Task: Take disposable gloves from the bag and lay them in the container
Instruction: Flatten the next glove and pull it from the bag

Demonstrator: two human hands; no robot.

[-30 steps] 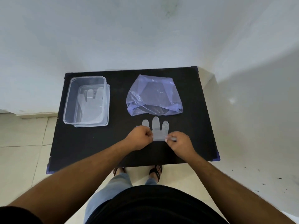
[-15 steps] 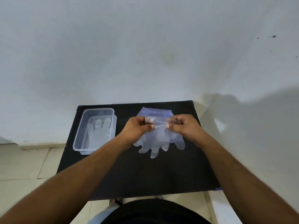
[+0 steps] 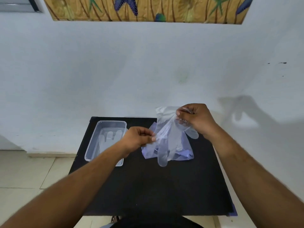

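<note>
A clear disposable glove (image 3: 169, 137) hangs in the air above the table, fingers pointing down. My right hand (image 3: 195, 119) pinches its cuff up high. My left hand (image 3: 139, 137) pinches the glove's left edge lower down. Behind and under the glove lies the purple plastic bag (image 3: 185, 153), partly hidden by it. To the left stands the clear rectangular container (image 3: 97, 139) with another clear glove (image 3: 108, 139) lying flat inside; my left forearm covers its near right corner.
The black table (image 3: 156, 186) stands against a pale wall (image 3: 115, 71). A tiled floor (image 3: 24, 170) lies to the left. A patterned picture (image 3: 148, 9) hangs high on the wall.
The glove has been lifted off the table into the air. My right hand rose with the cuff while my left hand dropped to the glove's side. The view has tilted upward.
</note>
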